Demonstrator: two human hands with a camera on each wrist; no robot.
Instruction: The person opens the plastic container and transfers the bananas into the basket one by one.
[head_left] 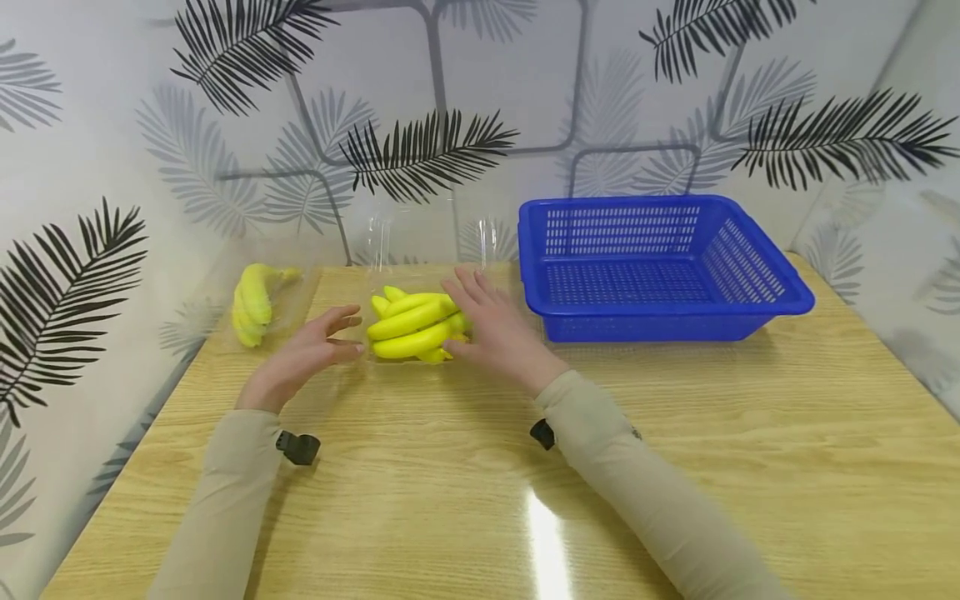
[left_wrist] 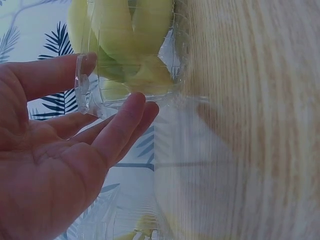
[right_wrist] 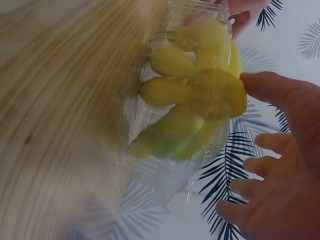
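Observation:
A bunch of yellow bananas (head_left: 412, 325) lies in a clear plastic clamshell box (left_wrist: 172, 82) on the table, with its clear lid (head_left: 431, 229) raised at the back. My left hand (head_left: 311, 350) is at the box's left side, fingers extended, thumb by its rim in the left wrist view. Over the right end of the bananas reaches my right hand (head_left: 498, 329), its fingers straight and spread. In the right wrist view that thumb is against a banana (right_wrist: 220, 92). The faint plastic makes it hard to tell exactly where the left fingertips touch.
Another clear box holding bananas (head_left: 255, 304) stands at the left, near the patterned wall covering. To the right is a blue plastic basket (head_left: 675, 312) with slotted sides. A wooden table (head_left: 420, 492) lies under everything.

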